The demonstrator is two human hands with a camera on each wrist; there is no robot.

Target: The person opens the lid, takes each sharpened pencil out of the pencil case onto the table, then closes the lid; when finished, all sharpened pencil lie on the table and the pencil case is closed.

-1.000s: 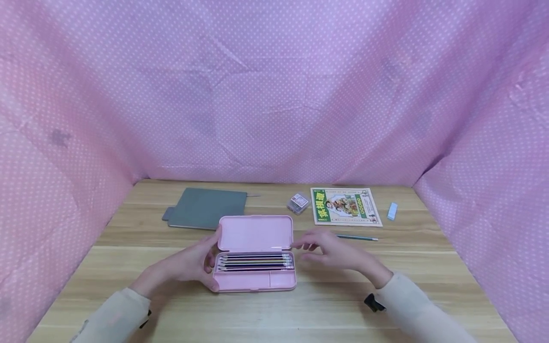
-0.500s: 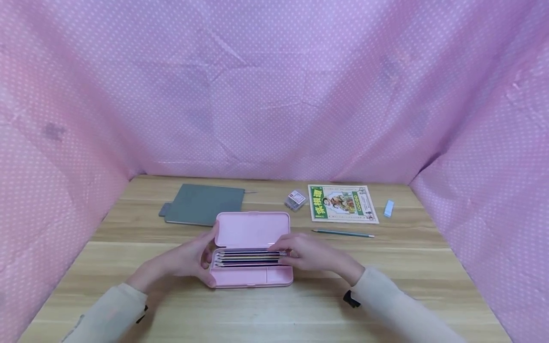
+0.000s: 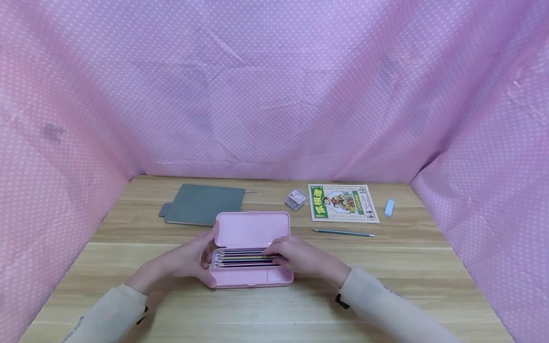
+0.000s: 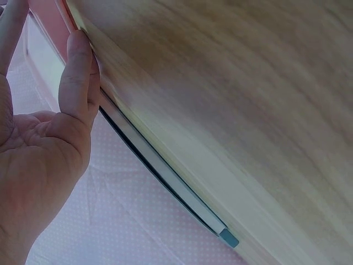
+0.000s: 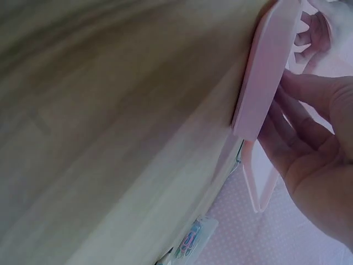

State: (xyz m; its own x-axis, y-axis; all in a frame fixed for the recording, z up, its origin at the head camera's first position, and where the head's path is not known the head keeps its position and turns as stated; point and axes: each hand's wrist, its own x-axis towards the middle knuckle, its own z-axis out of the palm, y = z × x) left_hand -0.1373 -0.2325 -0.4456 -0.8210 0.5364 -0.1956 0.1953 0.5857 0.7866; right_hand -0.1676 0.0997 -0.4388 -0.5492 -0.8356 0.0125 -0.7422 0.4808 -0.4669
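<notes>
A pink pencil case [image 3: 240,277] lies with its lid [image 3: 253,229] raised. Several pencils [image 3: 240,259] lie side by side in its rear compartment. My left hand [image 3: 188,259] grips the case's left end, thumb at the front corner and a finger up by the lid. My right hand [image 3: 302,257] reaches in from the right, its fingers over the eraser ends of the pencils. In the right wrist view the case wall [image 5: 267,72] hides its fingertips, so whether it pinches a pencil is not visible.
Behind the case lies a grey-green notebook [image 3: 206,205]. A small clear box [image 3: 296,199], an illustrated booklet [image 3: 343,203] and a light-blue eraser [image 3: 389,208] are at the back right. One loose pencil [image 3: 343,233] lies before the booklet, on the wooden table [image 3: 257,314].
My right hand has moved left, from beside the case to over the pencils inside it, uncovering the loose pencil's tip. The left hand keeps its grip on the case.
</notes>
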